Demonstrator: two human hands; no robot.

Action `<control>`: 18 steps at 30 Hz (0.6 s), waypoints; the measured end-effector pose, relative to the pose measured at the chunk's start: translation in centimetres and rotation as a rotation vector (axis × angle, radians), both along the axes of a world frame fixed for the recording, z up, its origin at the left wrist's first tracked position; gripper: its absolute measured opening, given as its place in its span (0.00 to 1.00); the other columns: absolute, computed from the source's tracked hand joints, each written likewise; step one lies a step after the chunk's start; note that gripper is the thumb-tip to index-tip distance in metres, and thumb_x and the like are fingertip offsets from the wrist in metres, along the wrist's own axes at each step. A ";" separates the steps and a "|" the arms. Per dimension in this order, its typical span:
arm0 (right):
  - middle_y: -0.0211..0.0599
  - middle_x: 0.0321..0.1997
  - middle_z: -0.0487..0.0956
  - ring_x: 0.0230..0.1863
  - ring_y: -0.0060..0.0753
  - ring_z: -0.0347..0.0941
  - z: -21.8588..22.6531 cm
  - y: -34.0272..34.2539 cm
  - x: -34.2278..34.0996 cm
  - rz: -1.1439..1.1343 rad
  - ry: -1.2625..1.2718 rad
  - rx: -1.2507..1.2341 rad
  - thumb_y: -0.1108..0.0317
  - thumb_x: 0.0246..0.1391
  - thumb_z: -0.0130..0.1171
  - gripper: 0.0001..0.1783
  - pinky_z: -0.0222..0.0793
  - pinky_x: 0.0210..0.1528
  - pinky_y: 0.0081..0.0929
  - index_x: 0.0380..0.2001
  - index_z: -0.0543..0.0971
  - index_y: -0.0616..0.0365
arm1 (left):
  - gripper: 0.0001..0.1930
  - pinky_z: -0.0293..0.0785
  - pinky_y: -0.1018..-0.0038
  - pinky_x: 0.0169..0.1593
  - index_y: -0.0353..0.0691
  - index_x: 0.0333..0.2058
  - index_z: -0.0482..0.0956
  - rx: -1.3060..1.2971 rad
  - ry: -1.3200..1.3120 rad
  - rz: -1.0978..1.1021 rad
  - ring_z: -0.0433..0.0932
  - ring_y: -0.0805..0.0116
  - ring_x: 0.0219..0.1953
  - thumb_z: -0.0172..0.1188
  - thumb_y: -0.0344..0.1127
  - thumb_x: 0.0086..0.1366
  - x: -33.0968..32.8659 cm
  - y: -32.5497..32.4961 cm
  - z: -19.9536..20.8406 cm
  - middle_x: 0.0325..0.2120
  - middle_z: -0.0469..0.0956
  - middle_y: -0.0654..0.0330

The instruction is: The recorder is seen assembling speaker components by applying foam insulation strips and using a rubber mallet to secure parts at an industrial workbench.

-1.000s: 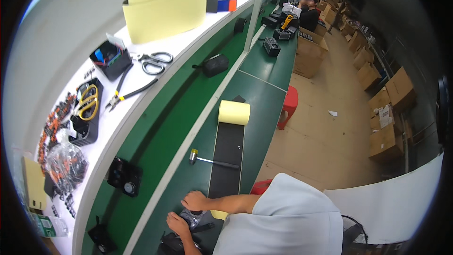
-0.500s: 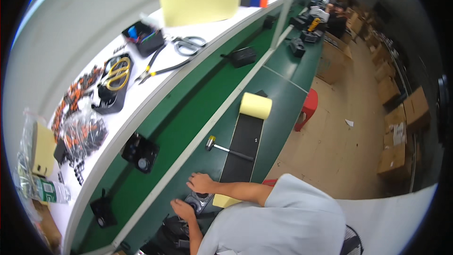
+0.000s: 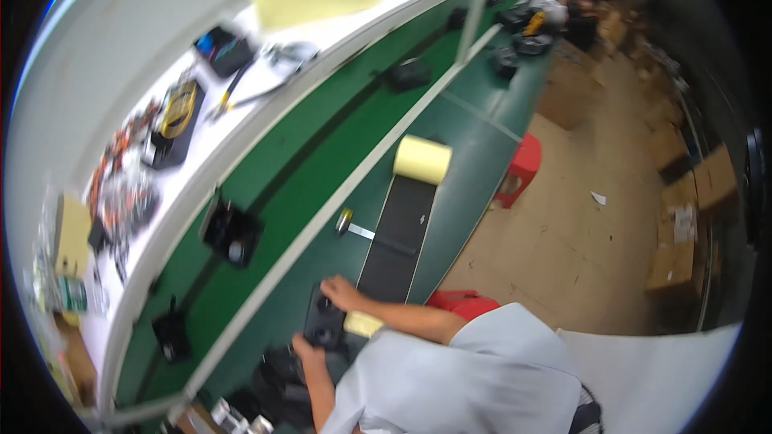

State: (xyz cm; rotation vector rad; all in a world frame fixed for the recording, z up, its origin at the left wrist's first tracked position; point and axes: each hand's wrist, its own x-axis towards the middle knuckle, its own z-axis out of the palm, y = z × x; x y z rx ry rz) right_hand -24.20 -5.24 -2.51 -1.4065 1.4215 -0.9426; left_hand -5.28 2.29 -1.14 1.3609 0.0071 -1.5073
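- Left of the black strip's (image 3: pixel 388 275) near end, our right hand (image 3: pixel 341 292) curls at a dark panel's (image 3: pixel 322 317) far end, our left hand (image 3: pixel 306 348) at its near end; blur hides whether fingers clamp it.
- Beside the strip, the panel lies with round parts upward, long axis roughly parallel to it.
- We judge those parts fitted; what remains, we cannot tell.
- Across the strip lies a hammer (image 3: pixel 361 231).

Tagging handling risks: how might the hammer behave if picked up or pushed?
The hammer probably feels head-heavy, given its metallic-looking head. Its straight shank suggests stiffness. Pushed, its slim handle may swing across the dark strip beneath.
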 end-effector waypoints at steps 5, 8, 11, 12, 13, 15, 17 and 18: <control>0.55 0.38 0.72 0.39 0.49 0.70 2.9 -3.2 -3.8 0.010 -0.019 0.169 0.61 0.59 0.57 0.15 0.66 0.44 0.45 0.36 0.71 0.64 | 0.17 0.70 0.68 0.54 0.37 0.46 0.80 -0.211 -1.072 -0.042 0.76 0.58 0.44 0.45 0.30 0.64 -4.2 -3.9 1.8 0.41 0.79 0.52; 0.57 0.48 0.74 0.49 0.57 0.71 4.8 -3.3 -3.8 -0.023 0.135 -0.121 0.60 0.59 0.57 0.20 0.67 0.52 0.45 0.46 0.72 0.65 | 0.14 0.70 0.65 0.52 0.35 0.41 0.77 -0.281 -1.110 -0.087 0.77 0.55 0.42 0.43 0.30 0.65 -4.8 -4.1 2.3 0.39 0.79 0.49; 0.54 0.50 0.74 0.53 0.59 0.70 7.7 -3.5 -3.6 0.240 0.225 -0.353 0.61 0.59 0.57 0.21 0.67 0.56 0.46 0.50 0.73 0.65 | 0.16 0.70 0.65 0.51 0.33 0.41 0.77 -0.216 -1.088 -0.068 0.78 0.54 0.41 0.39 0.35 0.70 -5.2 -3.8 3.8 0.36 0.79 0.49; 0.54 0.50 0.74 0.53 0.59 0.70 7.5 -3.7 -3.4 0.252 0.225 -0.350 0.61 0.59 0.57 0.21 0.67 0.56 0.46 0.50 0.73 0.65 | 0.16 0.70 0.65 0.51 0.33 0.41 0.77 -0.206 -1.087 -0.060 0.78 0.54 0.41 0.39 0.35 0.70 -4.9 -4.1 3.8 0.36 0.79 0.49; 0.53 0.50 0.75 0.53 0.58 0.70 7.3 -3.5 -3.3 0.278 0.247 -0.309 0.62 0.59 0.56 0.20 0.67 0.57 0.46 0.50 0.74 0.64 | 0.18 0.70 0.65 0.51 0.33 0.41 0.77 -0.229 -1.111 -0.061 0.78 0.53 0.41 0.38 0.36 0.70 -4.6 -4.0 3.9 0.36 0.80 0.49; 0.52 0.51 0.75 0.54 0.57 0.70 6.8 -3.5 -3.2 0.319 0.280 -0.265 0.62 0.60 0.55 0.20 0.67 0.57 0.45 0.51 0.75 0.64 | 0.19 0.70 0.65 0.51 0.34 0.41 0.78 -0.241 -1.123 -0.052 0.78 0.52 0.40 0.37 0.37 0.71 -4.4 -4.2 4.1 0.36 0.80 0.49; 0.52 0.50 0.76 0.53 0.57 0.71 6.6 -3.7 -2.5 0.258 0.243 -0.251 0.63 0.60 0.55 0.17 0.68 0.56 0.45 0.46 0.78 0.64 | 0.22 0.70 0.65 0.51 0.34 0.38 0.80 -0.197 -1.162 -0.068 0.78 0.51 0.42 0.35 0.37 0.70 -4.0 -4.7 4.3 0.38 0.81 0.47; 0.52 0.50 0.76 0.53 0.57 0.71 6.5 -4.0 -2.2 0.273 0.249 -0.246 0.63 0.60 0.55 0.17 0.68 0.56 0.45 0.46 0.78 0.64 | 0.22 0.70 0.65 0.51 0.34 0.38 0.80 -0.185 -1.155 -0.059 0.78 0.51 0.42 0.35 0.37 0.70 -3.9 -5.1 4.4 0.38 0.81 0.47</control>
